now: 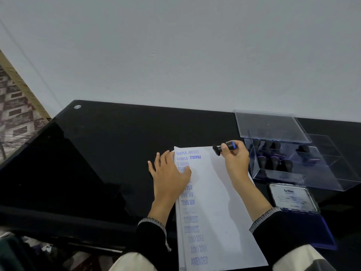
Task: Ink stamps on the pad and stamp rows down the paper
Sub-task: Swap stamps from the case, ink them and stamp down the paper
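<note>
A white sheet of paper point(216, 202) lies on the black table point(109, 145), with a column of blue stamped words down its left side and a few more at the top. My left hand point(170, 175) rests flat on the sheet's left edge, fingers spread. My right hand point(236, 159) holds a black stamp point(224, 148) with a blue band, tipped on its side just above the paper's top right corner. The open ink pad point(304, 218) with its blue cushion and labelled lid lies right of the paper, by my right forearm.
A clear plastic box point(304, 163) holding several black-handled stamps stands at the right, its lid point(271, 126) raised behind it. A grey wall runs along the table's far edge. The floor and a patterned rug show at the left.
</note>
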The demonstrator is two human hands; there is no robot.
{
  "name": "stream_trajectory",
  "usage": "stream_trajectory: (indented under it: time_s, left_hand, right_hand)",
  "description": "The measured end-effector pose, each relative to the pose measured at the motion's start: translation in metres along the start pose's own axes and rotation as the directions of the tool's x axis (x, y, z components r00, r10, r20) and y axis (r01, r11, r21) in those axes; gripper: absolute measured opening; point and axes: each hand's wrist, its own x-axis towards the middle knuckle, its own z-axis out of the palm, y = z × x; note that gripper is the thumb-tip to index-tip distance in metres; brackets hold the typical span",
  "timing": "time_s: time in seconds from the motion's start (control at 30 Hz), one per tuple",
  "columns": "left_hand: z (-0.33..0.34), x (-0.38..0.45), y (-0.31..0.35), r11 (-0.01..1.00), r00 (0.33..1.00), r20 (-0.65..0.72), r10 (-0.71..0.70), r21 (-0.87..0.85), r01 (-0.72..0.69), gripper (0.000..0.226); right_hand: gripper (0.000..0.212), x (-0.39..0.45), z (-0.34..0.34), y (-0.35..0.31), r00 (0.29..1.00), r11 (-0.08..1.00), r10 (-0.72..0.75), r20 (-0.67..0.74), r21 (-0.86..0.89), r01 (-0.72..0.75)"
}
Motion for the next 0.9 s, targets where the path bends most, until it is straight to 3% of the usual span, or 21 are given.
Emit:
stream_trajectory:
  time_s: [0.17,0.37,0.5,0.6,0.73,0.9]
  left_hand:
    - [0.001,0.0,-0.001,1.0,1.0,0.013,0.007,0.019,-0.007,0.065]
    - [-0.009,-0.003,0.01,0.992,0.993,0.115,-0.021,0.13,0.006,0.068]
    - [-0.014,-0.009,0.032,0.986,0.99,0.118,-0.074,0.16,0.054,0.063]
    - [-0.004,-0.028,0.061,0.993,0.994,0.013,0.104,-0.064,-0.103,0.046]
    - [0.021,-0.061,0.112,0.882,0.97,0.023,0.242,-0.421,-0.21,0.03]
    - [0.046,-0.081,0.147,0.821,0.908,0.063,0.414,-0.456,-0.343,0.034]
  right_hand:
    - [0.013,-0.011,-0.004,-0.007,0.997,0.997,-0.07,0.019,-0.043,0.07]
    - [0.019,-0.028,-0.028,-0.036,0.962,0.971,-0.219,0.165,-0.059,0.231]
    - [0.027,-0.029,-0.074,-0.053,0.942,0.942,-0.318,0.11,-0.073,0.326]
    - [0.032,-0.026,-0.119,-0.056,0.953,0.951,-0.303,0.011,-0.069,0.303]
    - [0.024,-0.026,-0.177,-0.048,0.962,0.962,-0.265,-0.062,-0.091,0.259]
    - [0.025,-0.025,-0.227,-0.03,0.962,0.962,-0.241,-0.127,-0.165,0.219]
